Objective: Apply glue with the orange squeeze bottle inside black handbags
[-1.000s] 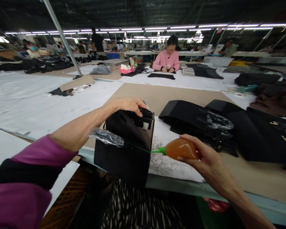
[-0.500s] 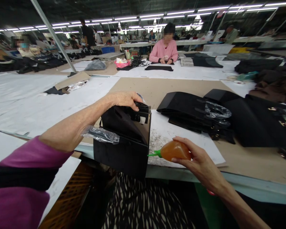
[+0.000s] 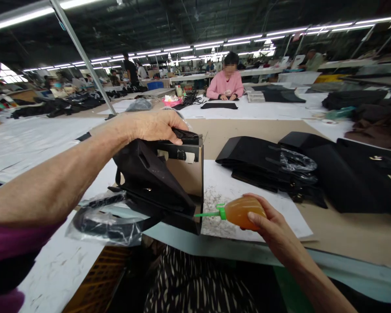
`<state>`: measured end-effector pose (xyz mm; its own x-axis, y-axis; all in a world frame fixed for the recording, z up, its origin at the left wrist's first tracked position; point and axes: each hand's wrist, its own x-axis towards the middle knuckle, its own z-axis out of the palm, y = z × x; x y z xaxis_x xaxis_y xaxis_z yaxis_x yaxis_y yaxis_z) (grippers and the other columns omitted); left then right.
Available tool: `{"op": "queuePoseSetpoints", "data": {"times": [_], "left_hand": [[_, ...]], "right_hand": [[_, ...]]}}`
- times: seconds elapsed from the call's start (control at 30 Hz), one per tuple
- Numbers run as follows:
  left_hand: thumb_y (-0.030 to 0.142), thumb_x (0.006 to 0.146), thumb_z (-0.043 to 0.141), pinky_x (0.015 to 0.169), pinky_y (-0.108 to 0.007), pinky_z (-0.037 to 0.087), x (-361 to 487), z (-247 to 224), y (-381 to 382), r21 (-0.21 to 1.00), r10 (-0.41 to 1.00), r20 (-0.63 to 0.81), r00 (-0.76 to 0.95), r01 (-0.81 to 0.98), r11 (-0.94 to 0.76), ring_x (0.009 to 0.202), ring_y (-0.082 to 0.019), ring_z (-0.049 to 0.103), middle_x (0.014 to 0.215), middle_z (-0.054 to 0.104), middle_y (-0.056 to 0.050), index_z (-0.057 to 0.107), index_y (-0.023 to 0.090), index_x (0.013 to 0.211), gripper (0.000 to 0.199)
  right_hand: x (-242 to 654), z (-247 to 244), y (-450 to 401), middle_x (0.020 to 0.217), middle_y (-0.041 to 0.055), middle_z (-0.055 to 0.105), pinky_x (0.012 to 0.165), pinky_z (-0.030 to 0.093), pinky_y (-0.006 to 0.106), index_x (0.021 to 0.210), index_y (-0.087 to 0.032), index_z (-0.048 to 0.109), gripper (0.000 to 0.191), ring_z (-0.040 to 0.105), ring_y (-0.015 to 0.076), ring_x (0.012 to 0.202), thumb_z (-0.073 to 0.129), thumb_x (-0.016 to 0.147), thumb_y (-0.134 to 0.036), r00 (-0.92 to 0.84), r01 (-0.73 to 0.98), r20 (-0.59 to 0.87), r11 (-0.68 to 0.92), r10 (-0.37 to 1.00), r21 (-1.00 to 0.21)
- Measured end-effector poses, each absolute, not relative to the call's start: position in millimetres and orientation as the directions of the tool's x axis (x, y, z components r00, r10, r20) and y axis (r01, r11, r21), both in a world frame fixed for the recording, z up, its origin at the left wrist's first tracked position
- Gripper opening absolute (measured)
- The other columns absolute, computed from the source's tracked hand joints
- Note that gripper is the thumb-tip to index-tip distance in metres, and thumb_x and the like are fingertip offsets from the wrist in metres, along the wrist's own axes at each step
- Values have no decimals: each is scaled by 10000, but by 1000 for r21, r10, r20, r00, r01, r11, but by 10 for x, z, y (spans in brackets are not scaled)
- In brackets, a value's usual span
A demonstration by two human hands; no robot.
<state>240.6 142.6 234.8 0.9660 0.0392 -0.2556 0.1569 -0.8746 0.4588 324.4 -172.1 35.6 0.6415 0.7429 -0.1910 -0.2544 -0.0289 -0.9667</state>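
Brown-and-white paper-covered table (image 3: 254,127), centre: my left hand (image 3: 159,126) clamped on black open-sided fabric bag (image 3: 156,178); right hand (image 3: 263,217) closed round amber squeeze bottle (image 3: 244,212).

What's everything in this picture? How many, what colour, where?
Table: one, white and brown top, in front
Bag: one, black, centre
Squeeze bottle: one, amber with green nozzle, right of the bag
Wrapped strap: one, black in clear plastic, left of the bag
Stacked pieces: several, black, right side
Pole: one, grey, upper left
Bin: one, blue, far back
Ceiling lights: many, white, overhead
Person: one, pink top, across the table
Other people: several, mixed clothing, background
Left hand: one, bare, gripping bag
Right hand: one, bare, holding bottle
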Motion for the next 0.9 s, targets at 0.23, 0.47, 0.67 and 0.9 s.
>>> {"op": "queuePoseSetpoints", "data": {"times": [0.23, 0.47, 0.67, 0.9], "left_hand": [[161, 749, 507, 764, -227, 342, 2424, 2534, 1267, 122, 98, -3, 995, 98, -988, 791, -113, 556, 681, 540, 55, 683, 158, 918, 245], [62, 759, 450, 705, -280, 421, 2241, 1729, 1321, -141, 109, 55, 993, 116, -983, 815, -202, 599, 865, 646, -72, 634, 173, 995, 319], [97, 817, 459, 781, -305, 462, 2014, 1422, 1348, -99, 107, 99, 989, 117, -988, 914, -216, 580, 964, 626, -89, 595, 170, 1040, 272], [69, 815, 443, 809, -350, 483, 1941, 1292, 1278, -96, 79, 141, 987, 93, -991, 949, -224, 545, 969, 606, -82, 575, 157, 1050, 284]], "right_hand": [[3345, 270, -1525, 1117, 97, 598, 746, 519, 401, 1171, -225, 467, 517, 580, 296, 994, 710, 750, -402, 689, -320, -146, 118, 710, -940], [3480, 8, -1268, 1113, 75, 597, 819, 507, 430, 1155, -227, 467, 472, 587, 280, 996, 692, 775, -394, 731, -251, -116, 107, 672, -962], [3608, -107, -1013, 1077, 72, 597, 819, 511, 432, 1180, -223, 435, 549, 582, 283, 993, 717, 742, -398, 761, -153, -61, 87, 646, -984], [3836, -165, -706, 1041, 59, 607, 902, 442, 437, 1182, -232, 454, 636, 572, 282, 978, 769, 660, -412, 787, 77, 97, 59, 609, -995]]}}
